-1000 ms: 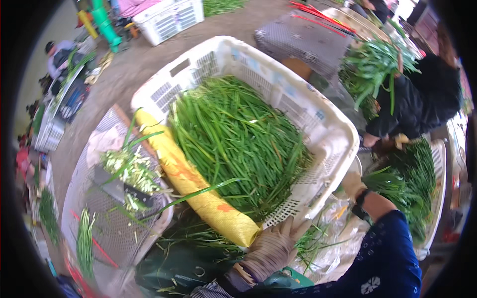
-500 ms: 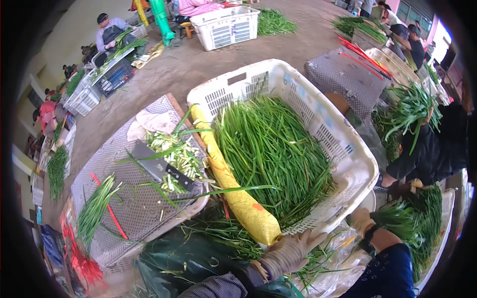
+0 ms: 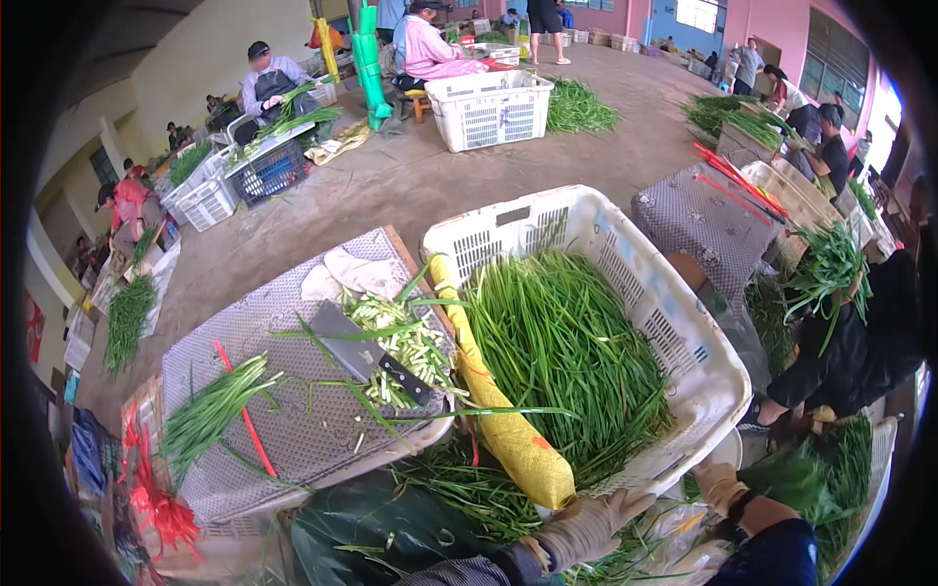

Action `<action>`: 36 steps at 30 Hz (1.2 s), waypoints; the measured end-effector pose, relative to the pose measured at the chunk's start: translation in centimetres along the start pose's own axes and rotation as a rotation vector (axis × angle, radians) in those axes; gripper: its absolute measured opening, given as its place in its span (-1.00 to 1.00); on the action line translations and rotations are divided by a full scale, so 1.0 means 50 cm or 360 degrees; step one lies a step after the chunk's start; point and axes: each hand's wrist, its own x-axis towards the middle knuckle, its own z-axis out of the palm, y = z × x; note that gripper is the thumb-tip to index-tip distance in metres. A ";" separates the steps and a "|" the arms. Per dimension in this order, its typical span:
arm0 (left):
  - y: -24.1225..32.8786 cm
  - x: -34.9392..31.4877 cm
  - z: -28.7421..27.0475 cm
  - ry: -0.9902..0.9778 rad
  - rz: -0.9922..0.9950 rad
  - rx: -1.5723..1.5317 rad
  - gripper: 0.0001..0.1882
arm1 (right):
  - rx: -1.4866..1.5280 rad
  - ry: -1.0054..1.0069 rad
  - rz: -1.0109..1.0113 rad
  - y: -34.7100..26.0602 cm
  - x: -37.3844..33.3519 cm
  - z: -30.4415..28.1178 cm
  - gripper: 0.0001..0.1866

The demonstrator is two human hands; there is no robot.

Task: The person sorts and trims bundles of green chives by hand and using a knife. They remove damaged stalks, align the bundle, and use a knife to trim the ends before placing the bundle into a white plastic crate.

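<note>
Both hands are seen at the near edge, each in a pale glove. The left hand [image 3: 589, 527] is laid palm down with its fingers loosely spread, just beside the near end of one yellow roll [image 3: 496, 410], on loose green stalks; nothing is gripped by it. Its forearm enters from below in a dark sleeve. The right hand [image 3: 720, 485] is seen only in part at the near corner of the white basket [image 3: 625, 254]; whether it is open or closed cannot be told. Its wrist carries a dark band, and the forearm behind it is covered by a blue sleeve.

One white basket lies right of centre, filled with one large heap of chives [image 3: 562, 352]. The yellow roll is laid along the basket's left rim, from far to near. To the left, one grey mesh board [image 3: 293, 430] is seen, and on it one cleaver [image 3: 366, 354] with a dark handle is laid flat over a small pile of cut stalk ends [image 3: 405, 337]. One bundle of chives [image 3: 210, 415] is placed at the board's left side, with one red strap [image 3: 244, 415] just beside it. A second white basket [image 3: 489, 107] stands far off on the floor, and several other people are seated around the hall.
</note>
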 end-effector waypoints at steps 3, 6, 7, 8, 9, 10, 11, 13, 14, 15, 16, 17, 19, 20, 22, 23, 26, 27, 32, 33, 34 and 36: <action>-0.001 0.000 -0.005 -0.0028 0.0010 -0.0089 0.06 | 0.0025 -0.0152 0.0690 0.012 -0.001 -0.020 -0.73; -0.001 -0.001 -0.007 -0.0019 -0.0008 -0.0094 0.06 | 0.0092 -0.0173 0.0679 -0.008 0.001 -0.028 -0.75; 0.000 -0.002 -0.008 -0.0053 -0.0012 -0.0076 0.06 | 0.0032 -0.0166 0.0524 -0.024 0.008 -0.027 -0.76; 0.000 -0.003 -0.009 -0.0038 -0.0007 -0.0048 0.04 | 0.0038 -0.0162 0.0506 -0.036 0.013 -0.026 -0.76; 0.001 -0.002 -0.010 0.0058 -0.0009 -0.0085 0.03 | 0.0044 -0.0160 0.0500 -0.052 0.020 -0.024 -0.77; 0.002 -0.004 -0.012 0.0066 -0.0009 -0.0128 0.02 | 0.0047 -0.0166 0.0482 -0.064 0.025 -0.021 -0.78; 0.004 -0.005 -0.015 0.0014 -0.0031 -0.0161 0.01 | 0.0054 -0.0166 0.0472 -0.075 0.029 -0.017 -0.78; 0.006 -0.010 -0.019 0.0023 -0.0037 -0.0186 0.00 | 0.0046 -0.0143 0.0431 -0.085 0.032 -0.010 -0.79; 0.008 -0.012 -0.021 0.0015 -0.0054 -0.0169 0.00 | 0.0050 -0.0140 0.0426 -0.088 0.029 -0.007 -0.79; 0.008 -0.013 -0.023 0.0016 -0.0057 -0.0164 0.01 | 0.0058 -0.0142 0.0449 -0.085 0.026 -0.006 -0.80; 0.009 -0.014 -0.024 0.0009 -0.0060 -0.0170 0.01 | 0.0087 -0.0140 0.0532 -0.083 0.020 -0.007 -0.80; 0.009 -0.014 -0.025 0.0022 -0.0054 -0.0174 0.02 | 0.0118 -0.0133 0.0663 -0.077 0.014 -0.010 -0.80; 0.010 -0.013 -0.024 0.0061 -0.0055 -0.0163 0.03 | 0.0067 -0.0174 0.0868 -0.067 -0.005 -0.022 -0.81; 0.010 -0.011 -0.022 0.0083 -0.0057 -0.0144 0.03 | 0.0084 -0.0122 0.0704 -0.061 -0.019 -0.031 -0.80; 0.012 -0.008 -0.017 -0.0015 -0.0094 -0.0043 0.02 | 0.0046 -0.0136 0.0517 -0.053 -0.042 -0.052 -0.77; 0.013 -0.007 -0.013 0.0012 -0.0097 -0.0067 0.02 | 0.0030 -0.0262 0.0413 -0.058 -0.051 -0.062 -0.74; 0.010 -0.002 -0.004 0.0017 -0.0092 -0.0132 0.02 | 0.0152 -0.0062 0.0715 -0.046 -0.086 -0.097 -0.74; 0.009 -0.002 0.000 0.0026 -0.0076 -0.0161 0.02 | 0.0167 0.0010 0.0830 -0.048 -0.094 -0.107 -0.75; -0.005 -0.012 0.013 0.0434 0.0087 -0.0377 -0.05 | 0.0044 -0.0061 0.0600 -0.084 -0.126 -0.138 -0.75; -0.005 -0.019 0.014 0.0465 0.0110 -0.0416 -0.07 | 0.0111 0.0158 0.0791 -0.090 -0.130 -0.142 -0.73; -0.005 -0.028 0.012 0.0544 0.0096 -0.0506 -0.13 | 0.0230 0.0180 0.0860 -0.097 -0.131 -0.145 -0.72; -0.001 -0.054 0.006 0.0743 0.0167 -0.0463 -0.16 | 0.0047 -0.0175 0.0539 -0.107 -0.134 -0.150 -0.71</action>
